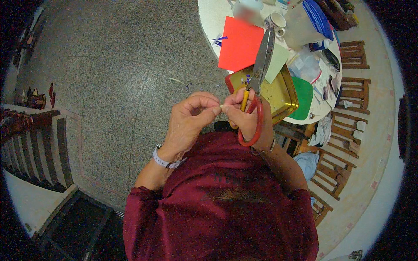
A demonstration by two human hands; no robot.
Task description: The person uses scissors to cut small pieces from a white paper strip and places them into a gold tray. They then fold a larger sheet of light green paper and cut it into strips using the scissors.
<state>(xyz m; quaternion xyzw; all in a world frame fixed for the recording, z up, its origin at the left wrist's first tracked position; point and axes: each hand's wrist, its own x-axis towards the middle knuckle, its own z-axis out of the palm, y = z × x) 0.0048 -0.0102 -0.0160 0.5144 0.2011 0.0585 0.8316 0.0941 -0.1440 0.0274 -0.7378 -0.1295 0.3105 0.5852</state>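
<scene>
My right hand (246, 114) holds a large pair of scissors with red handles (241, 138), its wide dark blades (264, 58) pointing away from me. Tucked in the same hand is a slim tool with a yellow handle (244, 101); its exact kind does not show. The thumb and finger of my left hand (187, 119) are pinched together and meet my right fingertips. Between them sits a tiny pale bit (223, 107), too small to name. Just beyond my right hand is a gold-coloured metal tray (292, 93).
A round white table (210, 32) bears a red sheet (240, 43), a pale green sheet (277, 63), a mug (275, 21), a clear tub with a blue lid (317, 19) and a green piece (303, 98). Wooden chairs (353, 93) line the right wall. Scraps (177, 81) lie on the speckled floor.
</scene>
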